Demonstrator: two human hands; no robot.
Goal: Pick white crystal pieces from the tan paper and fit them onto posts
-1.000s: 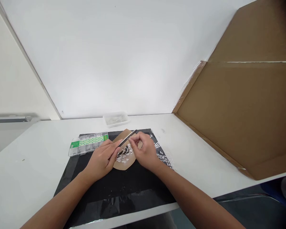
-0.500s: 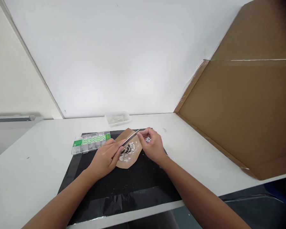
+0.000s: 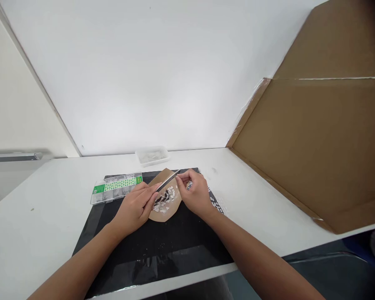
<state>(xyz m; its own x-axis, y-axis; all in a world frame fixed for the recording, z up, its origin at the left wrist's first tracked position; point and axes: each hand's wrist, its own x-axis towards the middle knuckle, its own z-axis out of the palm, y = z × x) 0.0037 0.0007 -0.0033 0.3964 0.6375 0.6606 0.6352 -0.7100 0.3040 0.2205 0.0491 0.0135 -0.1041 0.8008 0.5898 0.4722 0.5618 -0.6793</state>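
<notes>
My left hand [image 3: 136, 208] is closed on a thin dark strip with a pale edge [image 3: 168, 181], which slants up to the right. My right hand [image 3: 194, 192] pinches near the strip's far end; anything between its fingertips is too small to make out. Beneath both hands lies a brown paper sheet [image 3: 162, 216] bearing many small white pieces [image 3: 170, 194] and some dark bits. The paper rests on a black mat [image 3: 162, 243]. Small white pieces [image 3: 217, 204] also show beside my right wrist.
A clear compartment case with a green and white label [image 3: 118, 185] lies at the mat's left back corner. Behind the mat sits a translucent tray [image 3: 152, 156] near the white wall. A large cardboard panel [image 3: 318, 146] stands on the right of the white table [image 3: 28, 237].
The whole view has shifted slightly, so everything appears a little further left. My right hand has moved back a bit from the strip's tip, showing more white pieces by the wrist.
</notes>
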